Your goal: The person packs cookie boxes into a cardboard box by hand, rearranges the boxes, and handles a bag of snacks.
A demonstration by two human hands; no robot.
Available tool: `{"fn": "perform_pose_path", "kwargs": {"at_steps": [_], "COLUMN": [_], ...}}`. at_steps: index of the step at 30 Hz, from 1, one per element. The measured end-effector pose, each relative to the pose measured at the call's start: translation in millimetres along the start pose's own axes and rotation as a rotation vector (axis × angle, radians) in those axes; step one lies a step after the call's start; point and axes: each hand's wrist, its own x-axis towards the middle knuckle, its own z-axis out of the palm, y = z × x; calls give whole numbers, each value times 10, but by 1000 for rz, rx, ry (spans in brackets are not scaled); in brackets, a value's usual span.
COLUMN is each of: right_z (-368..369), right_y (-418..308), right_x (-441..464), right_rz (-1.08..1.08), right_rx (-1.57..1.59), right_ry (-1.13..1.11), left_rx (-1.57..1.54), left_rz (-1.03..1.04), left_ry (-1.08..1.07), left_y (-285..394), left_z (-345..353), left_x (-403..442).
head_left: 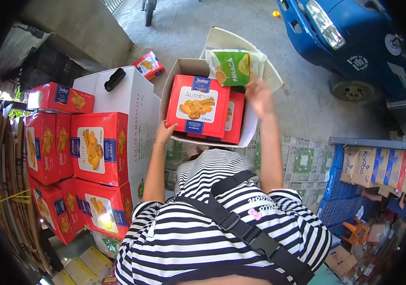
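A red cookie box [197, 105] labelled "Authentic" sits tilted in the top of an open cardboard carton [169, 83]. My left hand [166, 131] grips its near left corner, thumb on the top face. Under and beside it is a second red cookie box [234, 116], partly covered. A green and white snack bag [234, 68] marked "Panaca" lies at the carton's far side, against the flap. My right hand [261, 99] is smeared by motion just right of the bag; whether it touches the bag I cannot make out.
Red cookie boxes [99, 148] are stacked at left beside a tall white carton [139, 109] with a black object [114, 79] on top. Another small red box [149, 65] lies behind. A blue vehicle [355, 47] stands right; blue crates [336, 209] and a person [400, 204] are lower right.
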Motion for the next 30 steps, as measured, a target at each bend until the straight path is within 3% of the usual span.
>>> {"fn": "perform_pose_path", "kwargs": {"at_steps": [1, 2, 3, 4, 5, 7, 10, 11, 12, 13, 16, 17, 20, 22, 23, 27, 29, 30], "right_z": [-665, -744, -757, -953, -1169, -1167, -905, -885, -845, -742, -252, -146, 68, 1, -286, -590, -755, -551], "right_y": [519, 748, 921, 1199, 1481, 1655, 1437, 1472, 1431, 1318, 819, 718, 385, 391, 539, 716, 910, 746], "right_x": [291, 125, -60, -127, -167, -323, -323, -311, -313, -353, -610, -664, -815, -838, -724, -809, -858, -962], "right_rz": [283, 460, 596, 691, 790, 754, 763, 670, 665, 659, 396, 289, 227, 157, 107, 263, -13, 188], "right_rx": [-189, -507, -384, -433, -483, -651, -638, -549, -597, -644, -964, -936, -913, -892, -1158, -1289, -1047, -1055], "right_ry": [32, 278, 104, 212, 324, 123, 140, 248, 214, 179, -168, -155, -216, -223, -181, -130, -16, -34], "left_rx": [10, 13, 203, 392, 329, 226, 146, 228, 312, 290, 164, 137, 437, 326, 163, -69, -431, -428], "left_rz": [-39, -33, -100, -170, -147, -211, -209, -135, -58, 8, 125, 213, 491, 526, 433, 455, 288, 284], "left_ry": [-32, -33, 80, 193, 185, 141, 126, 84, 40, 204, 339, 384, 467, 451, 349, 230, 228, 229], "left_y": [22, 137, 325, 427, 415, 290, 158, 208, 280, 321, 837, 1108, 1590, 1602, 1595, 999, 834, 798], "left_z": [28, 59, 83, 94, 122, 111, 87, 8, -88, -172, -766, -976, -1236, -1178, -1116, -715, -666, -690], "left_x": [3, -44, -153, -221, -199, -71, 27, 1, -20, -4, 12, -64, -208, -176, -215, -191, -349, -361]}}
